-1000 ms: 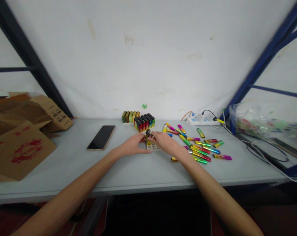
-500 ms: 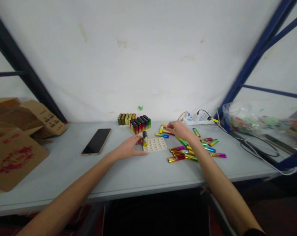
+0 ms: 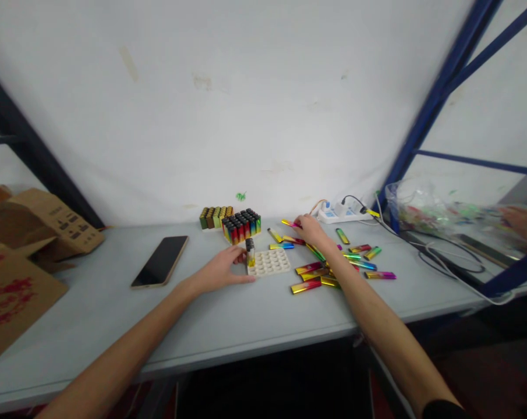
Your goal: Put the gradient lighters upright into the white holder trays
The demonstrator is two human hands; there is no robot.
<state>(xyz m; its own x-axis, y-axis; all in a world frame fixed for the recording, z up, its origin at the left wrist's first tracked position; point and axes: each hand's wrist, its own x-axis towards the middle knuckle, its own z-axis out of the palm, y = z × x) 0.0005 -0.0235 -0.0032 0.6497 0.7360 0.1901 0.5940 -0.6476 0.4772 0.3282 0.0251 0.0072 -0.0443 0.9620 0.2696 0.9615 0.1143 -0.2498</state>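
Observation:
My right hand (image 3: pixel 311 230) is at the back of a loose pile, its fingertips pinching a shiny yellow-and-pink lighter (image 3: pixel 290 223). A white tray (image 3: pixel 269 263) with rows of round holes lies in front of me. A few black-topped lighters (image 3: pixel 251 255) stand upright at its left end. Beside them is my left hand (image 3: pixel 222 269), thumb stretched along the tray's near corner and fingers apart by the lighters. Many metallic lighters, such as a yellow-and-red one (image 3: pixel 306 286), lie scattered right of the tray, partly under my right forearm.
Behind the tray stand a block of black-topped lighters (image 3: pixel 241 226) and a greenish-gold block (image 3: pixel 216 217). A phone (image 3: pixel 161 262) lies to the left, near cardboard boxes (image 3: pixel 18 291). A power strip (image 3: pixel 339 214) with cables is at the back right. Another person's hand (image 3: pixel 525 224) shows far right, near clear plastic bags (image 3: pixel 414 206).
My right hand has lifted the yellow-and-pink lighter a little from the pile. The left hand keeps its place by the tray. The view has shifted slightly, and another person's hand appears at right.

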